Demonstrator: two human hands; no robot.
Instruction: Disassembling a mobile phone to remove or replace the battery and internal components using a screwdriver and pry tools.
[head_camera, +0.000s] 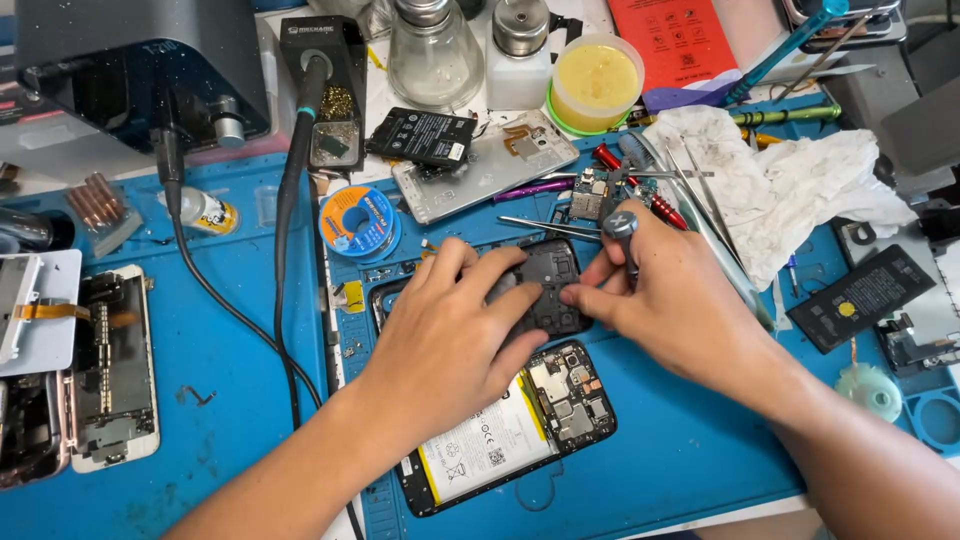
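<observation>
Blue matting covers the counter, and on it, nearest the viewer, an opened phone is laid with its long axis running diagonally from lower left to upper right, its pale battery and circuit board exposed. Over the phone's far end a black plastic cover is held, touching both hands. The left hand is reached in from the phone's lower left, palm down, fingers spread and pressed flat on the cover. The right hand is brought in from the phone's right, its fingertips pinching the cover's right edge, while a small screwdriver is gripped upright in the same hand. Both hands are equally close to the cover. Beyond the phone lie tweezers, a solder spool, a silver phone frame and a yellow flux tub.
</observation>
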